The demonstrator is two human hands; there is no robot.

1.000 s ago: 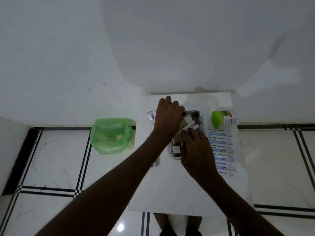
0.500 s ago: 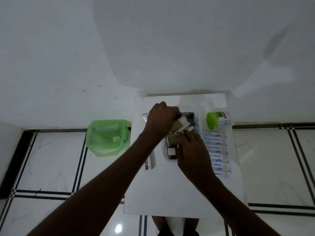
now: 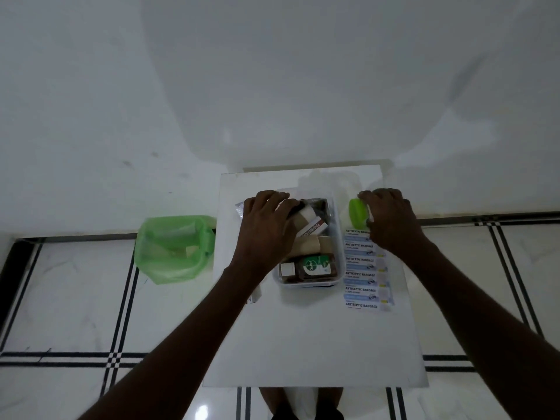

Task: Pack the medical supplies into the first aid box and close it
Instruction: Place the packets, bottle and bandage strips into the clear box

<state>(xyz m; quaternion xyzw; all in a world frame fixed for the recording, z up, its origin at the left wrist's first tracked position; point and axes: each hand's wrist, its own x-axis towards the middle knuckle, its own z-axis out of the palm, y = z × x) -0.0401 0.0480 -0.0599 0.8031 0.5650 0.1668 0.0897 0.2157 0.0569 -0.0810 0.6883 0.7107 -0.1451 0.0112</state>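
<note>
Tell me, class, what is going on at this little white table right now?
A person is packing a clear first aid box on a white table. The left hand rests on the items at the box's far end; a Dettol bottle already lies inside. The right hand is on a green-capped bottle beside the box. A strip of antiseptic bandages is not yet packed, and the box is open.

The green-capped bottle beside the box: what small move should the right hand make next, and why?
Probably close the fingers on the green-capped bottle and lift it toward the clear box. The right hand already lies over it, the bottle is outside the box on the table, and the left hand rests at the box. Whether the grip is closed cannot be told.
</note>
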